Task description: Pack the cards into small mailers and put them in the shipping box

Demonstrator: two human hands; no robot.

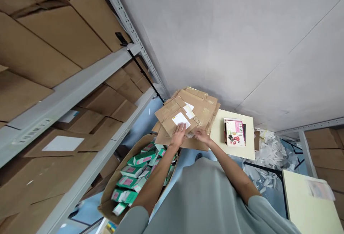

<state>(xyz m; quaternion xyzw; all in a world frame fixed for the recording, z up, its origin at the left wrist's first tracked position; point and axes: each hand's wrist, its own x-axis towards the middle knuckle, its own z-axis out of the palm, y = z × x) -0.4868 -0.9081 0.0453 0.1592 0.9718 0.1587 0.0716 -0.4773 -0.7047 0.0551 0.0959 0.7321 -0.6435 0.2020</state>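
Flattened cardboard boxes [206, 114] lie stacked against the wall in front of me, with strips of brown tape on them. The top cardboard piece [168, 114] bears a white label [181, 119]. My left hand [178, 136] rests on this piece with its fingers stretched out, the tips at the label's lower edge. To the right of it, my right hand [202, 135] is at the near edge of the stack, its fingers curled together. Something shiny like clear tape [190, 134] is between the hands; whether the right fingers pinch it is too small to see.
An open carton [106, 191] of green and white boxes [137, 171] stands at my left. Shelves [88, 71] of brown cartons rise beyond it. Books [235, 133] lie on a cream tabletop [248, 149] to the right, near white paper scraps [268, 149] and another cream table [303, 205].
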